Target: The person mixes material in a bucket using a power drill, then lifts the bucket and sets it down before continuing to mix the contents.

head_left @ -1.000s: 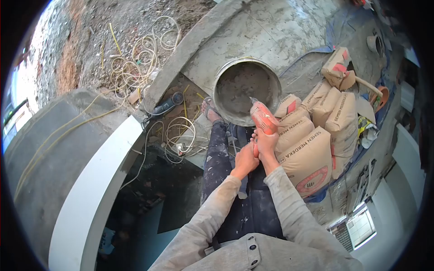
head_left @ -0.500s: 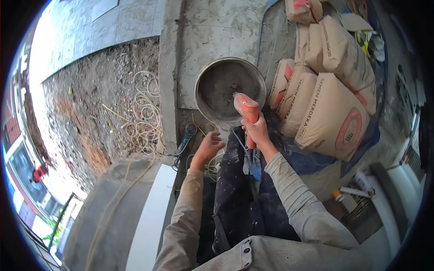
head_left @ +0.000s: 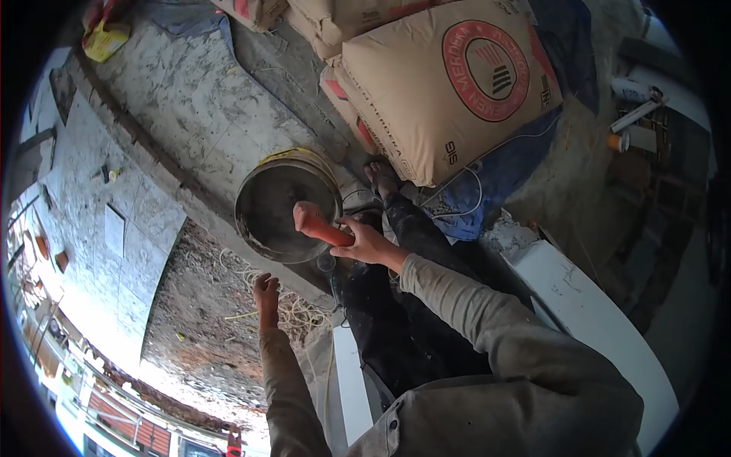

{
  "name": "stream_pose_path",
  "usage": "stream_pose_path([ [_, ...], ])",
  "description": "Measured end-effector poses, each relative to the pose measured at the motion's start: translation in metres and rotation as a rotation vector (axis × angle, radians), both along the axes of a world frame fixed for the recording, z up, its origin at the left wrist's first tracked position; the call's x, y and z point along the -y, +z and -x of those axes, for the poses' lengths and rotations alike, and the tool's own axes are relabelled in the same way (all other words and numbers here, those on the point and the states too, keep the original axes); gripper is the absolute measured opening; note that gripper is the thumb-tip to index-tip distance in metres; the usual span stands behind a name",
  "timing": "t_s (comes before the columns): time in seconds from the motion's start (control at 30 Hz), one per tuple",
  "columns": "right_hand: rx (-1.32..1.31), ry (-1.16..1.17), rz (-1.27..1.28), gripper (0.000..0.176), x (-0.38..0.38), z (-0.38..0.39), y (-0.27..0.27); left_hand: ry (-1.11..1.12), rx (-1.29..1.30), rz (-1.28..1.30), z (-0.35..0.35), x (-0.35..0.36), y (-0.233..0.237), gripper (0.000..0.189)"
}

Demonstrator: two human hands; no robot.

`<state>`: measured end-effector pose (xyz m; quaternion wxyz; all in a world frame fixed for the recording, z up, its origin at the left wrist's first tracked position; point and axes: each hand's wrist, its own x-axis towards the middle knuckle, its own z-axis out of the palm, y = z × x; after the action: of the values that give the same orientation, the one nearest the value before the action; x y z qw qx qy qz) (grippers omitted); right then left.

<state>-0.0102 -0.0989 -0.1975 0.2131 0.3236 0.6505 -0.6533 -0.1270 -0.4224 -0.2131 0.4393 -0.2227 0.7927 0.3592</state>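
My right hand (head_left: 368,242) is wrapped around the narrow end of an orange, tube-like object (head_left: 324,228) with a wider end; its exact kind I cannot make out. That wider end hangs over a round bucket (head_left: 245,242), which holds a grey, wet-looking mix (head_left: 282,198). Lower left of the bucket, my left hand (head_left: 266,293) is in the air with loosely bent fingers and nothing visible in it. Part of a dark, round-ended tool (head_left: 326,263) shows between the bucket and my legs.
Stacked cement bags (head_left: 426,99) stand beyond my feet, partly on a blue tarp (head_left: 518,164). A pale cord (head_left: 478,194) lies there. Tangled rope (head_left: 301,311) rests on rubble ground (head_left: 205,320) at left, beside a concrete curb (head_left: 171,179). White slabs (head_left: 594,320) lie near my legs.
The view has turned and shifted, so bucket and bags appear elsewhere in it. My right hand keeps hold of the orange object, now tilted more sideways over the bucket. My left hand is farther left.
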Motion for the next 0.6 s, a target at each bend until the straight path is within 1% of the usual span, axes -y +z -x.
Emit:
stream_pose_path([
  [0.07,0.007,0.049,0.018,0.089,-0.008,-0.013,-0.002,-0.015,0.024,0.136,0.011,-0.013,-0.002,0.043],
  [0.1,0.01,0.018,0.022,0.089,-0.013,-0.018,-0.004,-0.046,0.025,0.14,0.015,-0.021,-0.005,0.043],
  [0.17,0.088,-0.148,0.258,0.086,-0.02,-0.027,-0.005,-0.039,-0.024,0.116,0.016,-0.035,-0.009,0.043],
  [0.2,0.06,-0.228,0.278,0.075,-0.021,-0.032,-0.004,-0.065,-0.023,0.101,0.014,-0.049,-0.006,0.041],
  [0.23,0.063,-0.252,0.283,0.075,-0.018,-0.042,-0.011,-0.089,-0.019,0.106,0.006,-0.044,-0.014,0.041],
  [0.3,0.032,-0.44,0.281,0.067,-0.019,-0.052,-0.027,-0.115,-0.199,0.15,0.001,-0.043,-0.039,0.037],
  [0.33,0.112,-0.445,0.288,0.061,-0.021,-0.054,-0.031,-0.191,-0.284,0.305,0.005,-0.054,-0.036,0.037],
  [0.37,0.107,-0.454,0.298,0.061,-0.021,-0.055,-0.037,-0.202,-0.291,0.313,0.01,-0.058,-0.03,0.037],
  [0.43,0.053,-0.451,0.257,0.06,-0.026,-0.051,-0.06,-0.046,-0.492,0.549,0.016,-0.059,-0.024,0.043],
  [0.47,0.047,-0.443,0.267,0.06,-0.032,-0.043,-0.071,0.039,-0.516,0.467,0.02,-0.045,-0.03,0.05],
  [0.5,0.075,-0.435,0.272,0.063,-0.04,-0.029,-0.069,0.043,-0.523,0.485,0.025,-0.032,-0.036,0.05],
  [0.57,0.101,-0.419,0.299,0.066,-0.048,0.003,-0.072,0.107,-0.494,0.359,0.038,-0.013,-0.045,0.057],
  [0.6,0.11,-0.34,0.127,0.071,-0.051,0.024,-0.077,0.075,-0.395,0.347,0.044,-0.017,-0.045,0.067],
])
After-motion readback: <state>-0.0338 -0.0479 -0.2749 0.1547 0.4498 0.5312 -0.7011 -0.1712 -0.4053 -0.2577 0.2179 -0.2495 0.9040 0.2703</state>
